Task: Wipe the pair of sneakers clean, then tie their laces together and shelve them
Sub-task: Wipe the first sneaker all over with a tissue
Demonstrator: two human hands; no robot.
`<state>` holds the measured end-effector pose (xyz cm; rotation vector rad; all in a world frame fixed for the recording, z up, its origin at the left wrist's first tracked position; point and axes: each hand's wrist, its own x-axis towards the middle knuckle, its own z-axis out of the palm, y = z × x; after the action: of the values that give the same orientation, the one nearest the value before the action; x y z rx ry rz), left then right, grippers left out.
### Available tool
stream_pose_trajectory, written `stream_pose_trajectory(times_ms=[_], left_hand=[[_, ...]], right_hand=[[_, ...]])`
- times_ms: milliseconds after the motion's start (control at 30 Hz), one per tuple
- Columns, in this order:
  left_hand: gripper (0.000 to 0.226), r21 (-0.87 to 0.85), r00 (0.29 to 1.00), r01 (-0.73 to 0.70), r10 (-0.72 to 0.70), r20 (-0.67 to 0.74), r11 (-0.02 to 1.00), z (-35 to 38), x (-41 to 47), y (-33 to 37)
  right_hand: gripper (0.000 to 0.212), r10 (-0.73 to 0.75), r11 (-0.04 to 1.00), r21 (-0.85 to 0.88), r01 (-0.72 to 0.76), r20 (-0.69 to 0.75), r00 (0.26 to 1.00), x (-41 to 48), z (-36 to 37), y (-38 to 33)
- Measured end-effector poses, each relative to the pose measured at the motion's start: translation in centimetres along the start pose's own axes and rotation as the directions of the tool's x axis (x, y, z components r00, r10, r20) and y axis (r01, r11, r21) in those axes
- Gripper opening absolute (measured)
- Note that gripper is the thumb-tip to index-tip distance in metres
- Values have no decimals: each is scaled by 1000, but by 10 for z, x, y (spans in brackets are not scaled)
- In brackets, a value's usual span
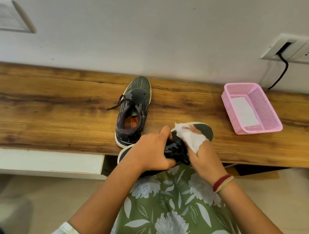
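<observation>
One dark grey sneaker (133, 109) with a white sole stands upright on the wooden shelf top (54, 107), toe toward the wall, its black laces loose. The second sneaker (205, 130) is held over the shelf's front edge, lying across my view with its toe to the right. My left hand (151, 151) grips it around the middle, fingers curled over the upper. My right hand (200, 150) holds a white wipe (191, 137) and presses it against the shoe near the laces and toe.
A pink mesh basket (262, 106) with a white sheet inside sits on the right of the shelf top. A wall socket (298, 50) with a black cable is behind it. An open compartment lies below the shelf edge.
</observation>
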<state>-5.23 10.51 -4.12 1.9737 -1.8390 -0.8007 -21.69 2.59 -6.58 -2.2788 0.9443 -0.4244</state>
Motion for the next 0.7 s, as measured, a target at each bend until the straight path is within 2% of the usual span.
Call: stream_pose_trajectory(times_ms=[67,100,200,233,300,333,433,500,600,633,700], left_hand=[[50,-18,1000,12,-11,8,1000,-1,0,1],[49,-12,1000,12,-12,4,1000,-1,0,1],[49,9,999,-4,5,-38,1000,1,-2,0],[49,10,998,-13,14,-59,1000,2,-2,0],[49,21,994,-27,29,-104,999,5,-3,2],[49,26,992,-31,34,-125,999,7,-4,2],[49,16,984,-40,42,-172,999,10,-5,1],[49,4,983,-44,44,-181,999,11,-7,1],[48,-16,985,-25,22,-171,1000,8,-7,3],[49,-21,987,-10,7,-161,1000,7,-6,3],[51,-28,990,10,-14,-139,1000,5,-4,1]], right_hand=[[51,82,993,-85,-87,-59,995,3,-3,3],[52,57,992,-112,-61,-33,998,4,-2,0],[47,-155,970,-178,164,67,986,0,1,-11],[47,-174,959,-213,187,78,982,0,-1,-9],[50,-127,954,-269,130,28,992,1,-8,-5],[51,-104,955,-277,104,16,994,1,-8,-7],[44,-211,946,-226,232,113,971,-1,-5,-22],[37,-238,945,-203,258,118,964,0,-11,-23],[52,-166,936,-305,177,64,984,3,-19,-14],[51,-170,931,-309,194,105,980,2,-18,-15],[45,-183,954,-199,224,205,962,-2,-13,-23]])
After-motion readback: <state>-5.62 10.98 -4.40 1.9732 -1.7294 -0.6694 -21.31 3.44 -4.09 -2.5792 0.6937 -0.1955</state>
